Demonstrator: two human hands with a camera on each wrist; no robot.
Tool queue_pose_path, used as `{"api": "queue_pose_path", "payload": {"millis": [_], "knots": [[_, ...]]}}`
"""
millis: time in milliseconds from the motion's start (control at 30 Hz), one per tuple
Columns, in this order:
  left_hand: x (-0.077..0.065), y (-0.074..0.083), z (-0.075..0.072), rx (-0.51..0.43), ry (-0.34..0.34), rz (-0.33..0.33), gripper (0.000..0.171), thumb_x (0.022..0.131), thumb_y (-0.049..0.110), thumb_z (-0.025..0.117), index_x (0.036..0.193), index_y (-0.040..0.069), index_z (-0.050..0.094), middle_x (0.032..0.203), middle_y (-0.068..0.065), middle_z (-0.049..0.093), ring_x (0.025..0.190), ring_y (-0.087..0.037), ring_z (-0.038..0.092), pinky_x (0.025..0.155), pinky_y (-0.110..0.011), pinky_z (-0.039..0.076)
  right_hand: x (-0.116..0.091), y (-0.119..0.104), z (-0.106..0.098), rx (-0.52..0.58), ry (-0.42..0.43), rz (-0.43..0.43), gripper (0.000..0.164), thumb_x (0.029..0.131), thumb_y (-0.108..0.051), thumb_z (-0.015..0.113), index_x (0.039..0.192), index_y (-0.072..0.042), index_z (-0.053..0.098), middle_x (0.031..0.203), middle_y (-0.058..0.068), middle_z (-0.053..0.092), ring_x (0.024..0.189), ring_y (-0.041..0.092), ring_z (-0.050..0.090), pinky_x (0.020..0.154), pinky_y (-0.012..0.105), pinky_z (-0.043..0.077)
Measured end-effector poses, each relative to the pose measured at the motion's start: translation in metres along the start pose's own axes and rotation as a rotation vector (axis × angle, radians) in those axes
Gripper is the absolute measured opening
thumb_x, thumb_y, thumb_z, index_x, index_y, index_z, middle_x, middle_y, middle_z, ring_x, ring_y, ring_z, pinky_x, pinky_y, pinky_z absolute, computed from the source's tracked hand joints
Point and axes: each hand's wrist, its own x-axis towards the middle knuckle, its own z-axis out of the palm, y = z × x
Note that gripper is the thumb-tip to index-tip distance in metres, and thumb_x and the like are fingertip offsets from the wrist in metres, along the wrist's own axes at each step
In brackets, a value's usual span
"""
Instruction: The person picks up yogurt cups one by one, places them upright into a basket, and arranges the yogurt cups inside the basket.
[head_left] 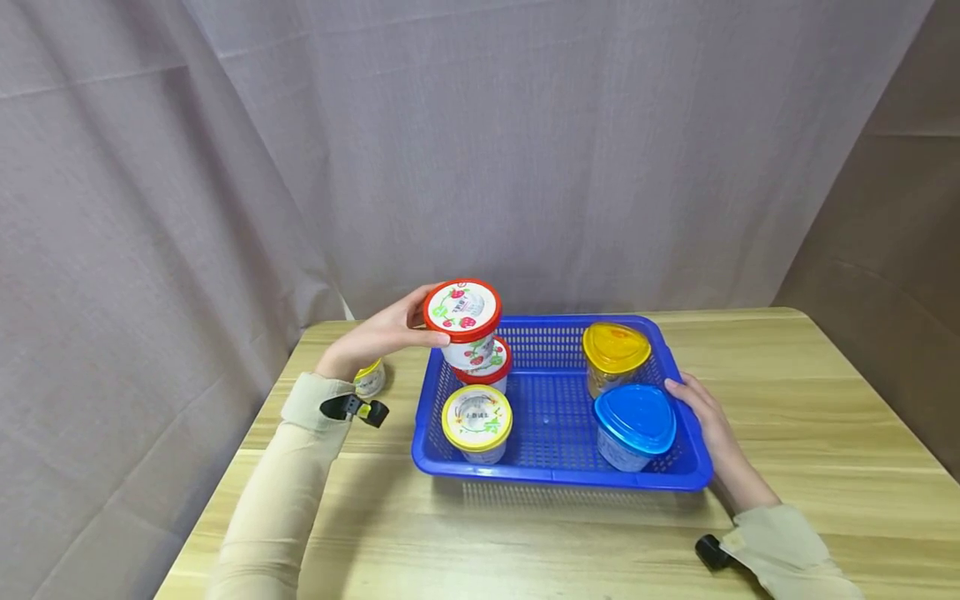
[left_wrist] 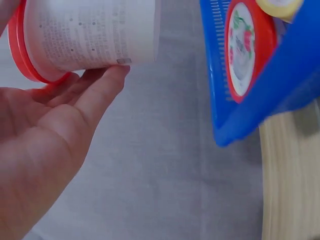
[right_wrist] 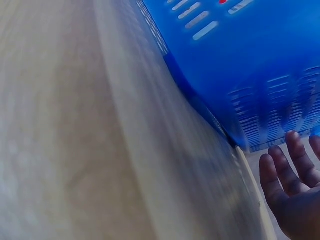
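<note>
My left hand (head_left: 386, 335) grips a white tub with a red lid (head_left: 462, 321) and strawberry pictures, thumb on the near side. The held tub is over the left back part of a blue plastic basket (head_left: 551, 477). Below it, partly hidden, a second red-lidded tub (head_left: 501, 367) sits in the basket. In front of that stands a yellow-lidded tub (head_left: 477, 421). At the basket's right end, my right hand (head_left: 705, 417) holds the rim, thumb over the top and fingers (right_wrist: 295, 155) along the outer wall.
Inside the basket on the right are a container with an amber-yellow lid (head_left: 617, 350) and one with a blue lid (head_left: 636, 421). Another yellow-lidded tub (head_left: 371, 379) stands on the wooden table (head_left: 480, 550), partly behind my left wrist. Grey cloth (head_left: 525, 167) hangs behind the table.
</note>
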Motion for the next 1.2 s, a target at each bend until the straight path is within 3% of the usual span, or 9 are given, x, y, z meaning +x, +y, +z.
{"api": "queue_pose_path", "payload": {"millis": [333, 567, 733, 1033, 1200], "knots": [[0.032, 0.009, 0.017, 0.055, 0.007, -0.059, 0.084, 0.085, 0.028, 0.083, 0.151, 0.016, 0.033, 0.133, -0.004, 0.059, 0.123, -0.02, 0.057, 0.103, -0.039, 0.048, 0.0, 0.002, 0.002, -0.03, 0.007, 0.014, 0.038, 0.106, -0.043, 0.042, 0.143, -0.032, 0.042, 0.115, -0.023, 0.06, 0.105, -0.002, 0.06, 0.086, 0.022, 0.053], [0.051, 0.012, 0.032, 0.105, -0.025, -0.046, 0.083, 0.086, 0.03, 0.081, 0.152, 0.015, 0.032, 0.133, -0.004, 0.059, 0.12, -0.021, 0.058, 0.1, -0.039, 0.05, -0.001, 0.001, 0.003, -0.031, 0.001, 0.001, 0.042, 0.107, -0.042, 0.042, 0.146, -0.029, 0.04, 0.116, -0.022, 0.06, 0.106, -0.001, 0.06, 0.086, 0.023, 0.053], [0.063, 0.009, 0.044, 0.204, -0.022, -0.088, 0.091, 0.083, 0.039, 0.083, 0.153, 0.015, 0.03, 0.132, -0.001, 0.058, 0.119, -0.017, 0.057, 0.101, -0.037, 0.048, -0.001, 0.001, 0.004, -0.023, -0.007, -0.002, 0.042, 0.107, -0.042, 0.042, 0.146, -0.028, 0.04, 0.115, -0.021, 0.061, 0.106, 0.0, 0.061, 0.086, 0.023, 0.053], [0.079, -0.002, 0.062, 0.22, -0.091, -0.12, 0.094, 0.084, 0.041, 0.082, 0.155, 0.015, 0.026, 0.136, -0.002, 0.055, 0.122, -0.018, 0.054, 0.103, -0.037, 0.047, -0.002, 0.001, 0.007, -0.01, -0.011, -0.002, 0.034, 0.107, -0.04, 0.042, 0.138, -0.028, 0.047, 0.115, -0.02, 0.061, 0.106, 0.0, 0.06, 0.088, 0.022, 0.052], [0.085, -0.006, 0.069, 0.276, -0.105, -0.159, 0.099, 0.081, 0.045, 0.083, 0.156, 0.016, 0.025, 0.14, -0.002, 0.052, 0.124, -0.018, 0.051, 0.107, -0.038, 0.044, -0.003, 0.001, 0.008, -0.021, -0.003, -0.002, 0.034, 0.107, -0.041, 0.042, 0.138, -0.028, 0.046, 0.114, -0.02, 0.062, 0.106, 0.0, 0.06, 0.087, 0.022, 0.052]]}}
